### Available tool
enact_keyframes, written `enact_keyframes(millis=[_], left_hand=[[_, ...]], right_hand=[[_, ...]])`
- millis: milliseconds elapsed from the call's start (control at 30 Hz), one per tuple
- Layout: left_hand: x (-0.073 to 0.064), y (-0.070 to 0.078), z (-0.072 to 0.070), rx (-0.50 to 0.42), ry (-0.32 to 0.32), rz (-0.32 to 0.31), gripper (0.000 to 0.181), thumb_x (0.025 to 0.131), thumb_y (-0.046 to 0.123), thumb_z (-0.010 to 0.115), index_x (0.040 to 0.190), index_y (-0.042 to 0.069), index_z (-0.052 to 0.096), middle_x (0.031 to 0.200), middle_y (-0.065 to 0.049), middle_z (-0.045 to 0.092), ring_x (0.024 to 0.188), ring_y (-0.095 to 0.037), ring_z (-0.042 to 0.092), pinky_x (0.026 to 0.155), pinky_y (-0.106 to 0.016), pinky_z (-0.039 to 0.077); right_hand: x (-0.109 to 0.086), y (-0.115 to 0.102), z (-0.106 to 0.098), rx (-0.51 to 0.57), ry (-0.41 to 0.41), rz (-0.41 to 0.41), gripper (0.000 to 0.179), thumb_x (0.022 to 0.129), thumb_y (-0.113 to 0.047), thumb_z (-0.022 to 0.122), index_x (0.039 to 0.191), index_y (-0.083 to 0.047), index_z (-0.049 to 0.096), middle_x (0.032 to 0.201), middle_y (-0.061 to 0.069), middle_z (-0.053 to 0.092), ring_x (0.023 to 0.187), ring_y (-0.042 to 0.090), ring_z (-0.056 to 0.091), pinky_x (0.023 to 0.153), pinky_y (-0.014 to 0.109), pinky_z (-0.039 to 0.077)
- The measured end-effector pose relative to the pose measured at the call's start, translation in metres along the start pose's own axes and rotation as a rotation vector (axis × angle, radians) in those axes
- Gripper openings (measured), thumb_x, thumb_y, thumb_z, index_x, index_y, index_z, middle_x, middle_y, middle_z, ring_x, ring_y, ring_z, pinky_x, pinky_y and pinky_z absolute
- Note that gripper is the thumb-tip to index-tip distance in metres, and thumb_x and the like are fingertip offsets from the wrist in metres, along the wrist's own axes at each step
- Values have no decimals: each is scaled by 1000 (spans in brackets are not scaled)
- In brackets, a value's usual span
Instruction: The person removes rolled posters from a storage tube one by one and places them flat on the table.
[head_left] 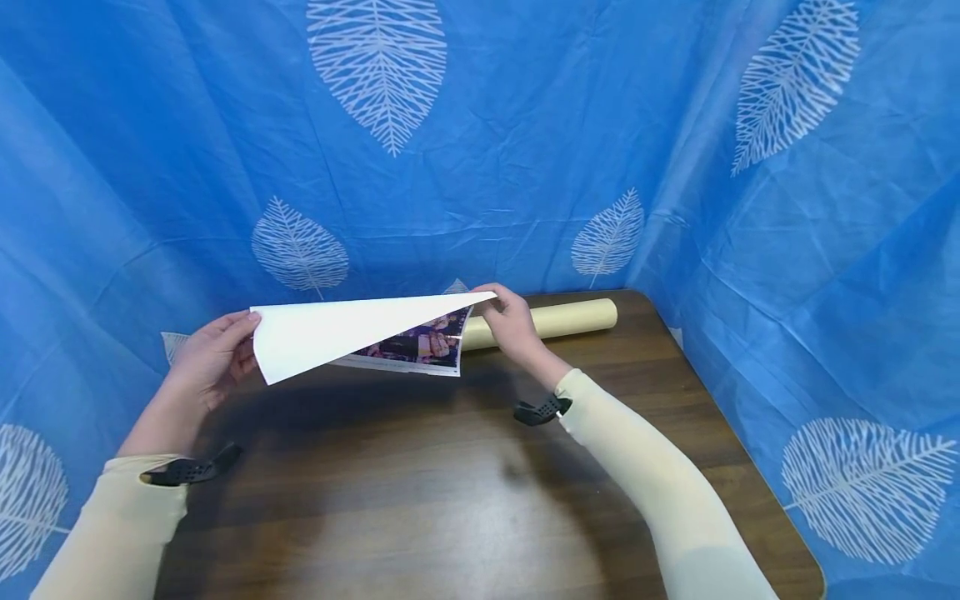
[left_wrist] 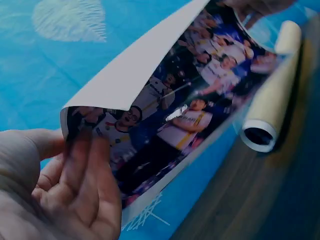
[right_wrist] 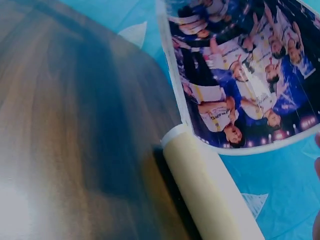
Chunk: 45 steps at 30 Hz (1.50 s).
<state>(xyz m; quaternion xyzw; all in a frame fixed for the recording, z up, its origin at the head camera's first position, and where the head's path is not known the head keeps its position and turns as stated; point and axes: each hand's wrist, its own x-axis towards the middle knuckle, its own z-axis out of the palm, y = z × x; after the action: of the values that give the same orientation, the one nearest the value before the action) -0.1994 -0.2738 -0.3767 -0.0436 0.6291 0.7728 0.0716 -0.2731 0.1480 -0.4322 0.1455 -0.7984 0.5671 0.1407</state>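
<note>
A glossy poster point(head_left: 322, 329) printed with a photo of people in white shirts is held up above the table by both hands. Its white back curls over toward me, and part of the printed face point(left_wrist: 190, 100) shows below. My left hand point(head_left: 206, 358) pinches the poster's left edge, thumb on the white back and fingers behind on the printed side. At the far right corner, my right hand point(head_left: 513, 329) pinches the poster; only a sliver of that hand appears in the right wrist view. Behind the right hand, a pale yellow tube point(head_left: 577, 318) lies on the table.
The tube's near end point(left_wrist: 259, 135) has a white rim and a dark opening. Dark wood grain covers the table point(head_left: 420, 483), which has rounded corners. Blue curtains point(head_left: 510, 150) with white leaf prints hang close behind and along both sides.
</note>
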Motion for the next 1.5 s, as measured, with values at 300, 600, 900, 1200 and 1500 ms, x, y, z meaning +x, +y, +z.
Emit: enact_keyframes(millis=[300,600,900,1200,1500], left_hand=[[2,-20,20,708,103,44,80,104,59,44,151,-6,40,146,-32,46,120,-45,52,97,-51,52],[4,-26,33,714,32,-1,84,106,62,28,153,-8,34,150,-35,40,133,-51,44,106,-65,41],[2,-25,48,962,79,313,40,106,30,58,128,-3,60,133,-28,50,115,-45,52,93,-60,48],[1,-15,77,1217,-163,591,21,96,3,70,114,12,74,146,-21,49,137,-48,35,107,-68,29],[7,-14,110,1338,-570,427,34,104,10,57,135,19,69,159,-22,39,142,-45,40,109,-63,39]], right_hand=[[-10,8,-9,176,9,67,22,106,-13,56,113,6,64,101,29,66,95,33,65,90,41,54],[-18,7,-11,386,-5,175,28,110,-18,48,118,8,55,109,35,65,77,14,69,69,30,60],[-19,11,-12,324,-62,266,32,110,-22,49,119,8,56,106,26,71,82,30,71,68,36,61],[-18,14,-12,247,-184,303,27,108,-23,53,117,1,61,106,25,71,76,19,72,66,37,62],[-18,4,-12,169,-360,329,30,109,-30,51,121,-3,59,109,29,70,77,25,73,66,42,62]])
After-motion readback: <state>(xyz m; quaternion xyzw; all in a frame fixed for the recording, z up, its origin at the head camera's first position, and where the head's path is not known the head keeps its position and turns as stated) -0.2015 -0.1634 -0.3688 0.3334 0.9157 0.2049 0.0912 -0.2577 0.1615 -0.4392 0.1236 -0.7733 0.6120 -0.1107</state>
